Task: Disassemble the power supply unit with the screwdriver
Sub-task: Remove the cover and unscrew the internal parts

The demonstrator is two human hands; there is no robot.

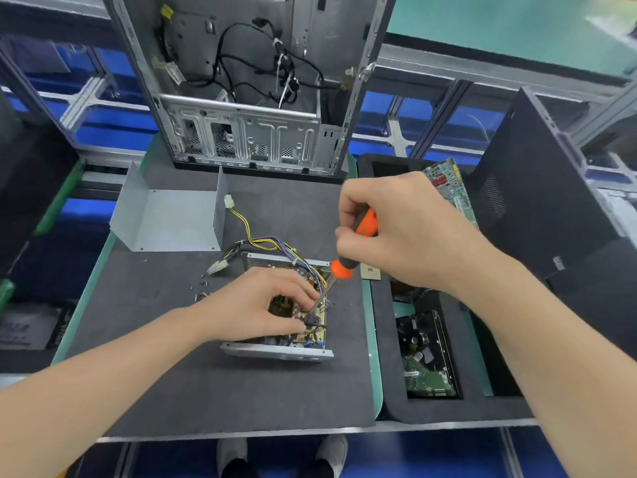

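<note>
Right hand (403,229) clamps the orange screwdriver (339,269), tip down in the opened power supply unit (282,350); left hand (255,301) rests on its circuit board (320,326), grasp unclear.

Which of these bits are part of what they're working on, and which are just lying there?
In use: power supply, screwdriver in right hand, left hand on the supply, its removed cover, loose screws.
Lying about: computer case, motherboard, hard drive, black panel.
</note>
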